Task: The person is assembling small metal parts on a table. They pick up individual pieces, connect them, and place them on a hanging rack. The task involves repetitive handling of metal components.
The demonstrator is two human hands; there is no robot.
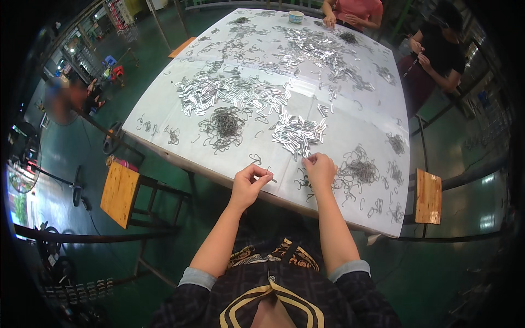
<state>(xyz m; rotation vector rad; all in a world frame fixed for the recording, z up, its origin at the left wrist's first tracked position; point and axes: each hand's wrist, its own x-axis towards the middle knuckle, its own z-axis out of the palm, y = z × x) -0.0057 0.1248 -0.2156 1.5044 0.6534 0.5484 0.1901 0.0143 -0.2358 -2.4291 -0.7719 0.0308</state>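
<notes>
In the head view, your two bare hands work at the lower middle of the frame, over one large white-covered table (164,120). Your left hand (247,187) is closed in a pinch on one thin dark wire piece (275,181), just left of centre; its visible end points to the lower right, its long axis slanting that way. Your right hand (321,169) has its fingertips drawn together at the near edge of a heap of short, narrow silver metal pieces (298,135); you cannot tell from here whether it grips one.

Those silver pieces, too many to count, form three main heaps, lying at mixed angles. Two dense clusters of dark, bent wire hooks flank your hands: one upper left (225,128), one right (361,168). One small round tub (296,17) stands at the top, and two co-workers (358,12) are at upper right.
</notes>
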